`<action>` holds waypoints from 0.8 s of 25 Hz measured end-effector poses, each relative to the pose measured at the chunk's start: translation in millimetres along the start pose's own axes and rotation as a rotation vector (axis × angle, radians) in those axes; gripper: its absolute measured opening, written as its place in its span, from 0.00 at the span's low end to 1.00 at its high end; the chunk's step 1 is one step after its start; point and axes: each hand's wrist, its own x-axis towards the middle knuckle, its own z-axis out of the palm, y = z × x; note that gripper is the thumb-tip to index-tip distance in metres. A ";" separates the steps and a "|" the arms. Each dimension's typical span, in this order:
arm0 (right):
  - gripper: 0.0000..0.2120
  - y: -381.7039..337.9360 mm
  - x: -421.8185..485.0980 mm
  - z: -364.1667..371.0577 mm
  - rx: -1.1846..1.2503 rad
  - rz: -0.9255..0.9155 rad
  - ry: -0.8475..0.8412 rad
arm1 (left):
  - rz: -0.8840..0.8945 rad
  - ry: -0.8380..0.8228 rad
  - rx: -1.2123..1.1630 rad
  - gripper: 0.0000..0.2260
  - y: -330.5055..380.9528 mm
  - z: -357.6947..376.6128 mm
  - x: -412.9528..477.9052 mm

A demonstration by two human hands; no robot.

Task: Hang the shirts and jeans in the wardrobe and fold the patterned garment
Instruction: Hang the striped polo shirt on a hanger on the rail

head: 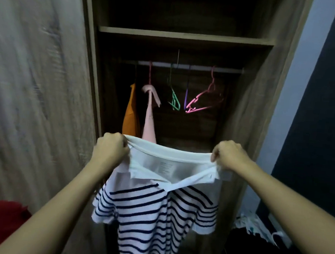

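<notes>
A white polo shirt with navy stripes (149, 214) hangs in front of the open wardrobe, held up by its collar. My left hand (110, 149) grips the collar's left end and my right hand (228, 156) pinches its right end, stretching the collar wide. Behind it, an orange shirt (131, 116) and a pink shirt (149, 121) hang on the rail (195, 67). Three bare hangers hang to their right: green (174, 99), purple (186, 97) and pink (204, 101).
The wardrobe door (39, 99) stands open on the left. A shelf (186, 36) crosses above the rail. A red garment (0, 224) lies at lower left. Dark and patterned clothes (253, 242) are piled at lower right beside a dark wall.
</notes>
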 end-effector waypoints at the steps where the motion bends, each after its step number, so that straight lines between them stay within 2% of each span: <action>1: 0.11 0.5 1.3 -8.4 0.031 0.010 0.045 | 0.017 0.031 -0.007 0.07 -5.1 -5.1 3.9; 3: 0.16 1.1 0.9 -17.0 0.068 -0.010 0.133 | 0.050 -0.002 -0.065 0.04 -10.4 -7.6 3.8; 6: 0.17 -6.8 -6.7 -15.8 0.060 -0.003 0.132 | -0.003 -0.180 -0.069 0.07 -15.4 -9.5 -2.5; 10: 0.09 -11.1 -8.2 -32.7 0.047 0.072 0.251 | 0.067 0.098 -0.116 0.07 -5.7 -29.3 12.1; 13: 0.06 -10.6 -10.6 -41.2 0.111 0.063 0.181 | 0.087 0.022 0.016 0.10 11.0 -32.8 13.8; 16: 0.05 -5.1 -8.3 -44.2 0.149 0.018 0.162 | 0.081 0.197 0.032 0.09 18.0 -41.5 13.6; 18: 0.10 2.8 -2.5 -49.1 0.221 -0.046 0.162 | 0.114 0.255 0.029 0.10 24.1 -48.2 13.1; 20: 0.19 11.3 1.1 -50.5 0.355 -0.078 0.067 | 0.130 0.174 0.039 0.11 30.8 -48.8 9.3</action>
